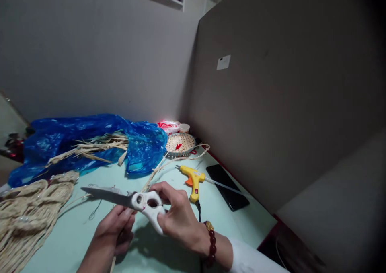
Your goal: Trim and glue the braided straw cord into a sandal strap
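My right hand (177,212) grips white-handled kitchen scissors (147,208). Their dark blades point left and look closed or nearly so. Just below the blades, my left hand (113,228) is closed in a pinch on a pale straw strand (113,264), whose end hangs out beneath the hand. Most of that strand is hidden by the fingers. To the left lies a braided straw piece (27,220), with a thin strand running from it toward the blades. Another straw cord (153,172) stretches from behind the scissors toward a round woven basket (181,144).
A yellow glue gun (193,178) and a black phone (227,188) lie to the right on the pale green table (157,249). At the back left, a blue plastic bag (144,144) holds straw stalks (99,146). A white cup (184,128) stands by the grey partition (256,104).
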`<state>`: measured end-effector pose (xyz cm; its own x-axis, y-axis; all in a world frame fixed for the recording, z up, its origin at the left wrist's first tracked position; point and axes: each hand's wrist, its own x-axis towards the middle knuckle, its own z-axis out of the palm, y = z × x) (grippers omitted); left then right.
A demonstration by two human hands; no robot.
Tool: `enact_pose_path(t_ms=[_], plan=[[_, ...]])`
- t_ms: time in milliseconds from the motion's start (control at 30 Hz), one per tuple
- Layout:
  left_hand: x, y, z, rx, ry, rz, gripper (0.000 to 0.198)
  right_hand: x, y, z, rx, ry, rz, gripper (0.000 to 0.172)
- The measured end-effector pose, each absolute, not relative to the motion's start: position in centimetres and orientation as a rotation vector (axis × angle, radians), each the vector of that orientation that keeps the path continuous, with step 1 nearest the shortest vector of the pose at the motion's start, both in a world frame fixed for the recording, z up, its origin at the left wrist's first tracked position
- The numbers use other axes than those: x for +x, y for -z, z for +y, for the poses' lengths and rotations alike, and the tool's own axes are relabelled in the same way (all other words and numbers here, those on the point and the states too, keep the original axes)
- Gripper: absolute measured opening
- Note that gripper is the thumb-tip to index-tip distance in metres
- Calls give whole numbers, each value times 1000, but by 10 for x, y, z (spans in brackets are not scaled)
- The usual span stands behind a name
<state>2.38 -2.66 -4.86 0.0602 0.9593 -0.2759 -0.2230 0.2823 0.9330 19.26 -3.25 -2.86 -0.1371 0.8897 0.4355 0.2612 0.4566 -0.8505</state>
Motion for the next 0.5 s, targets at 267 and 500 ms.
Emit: enact_pose_path(t_ms=[267, 500], plan=[[13, -8, -10, 910, -1295, 1103, 48, 295, -5, -84, -1210, -757, -1366, 25], [14, -75, 1, 1019, -1464, 964, 18, 376, -17, -139, -1433, -893, -1101, 37]])
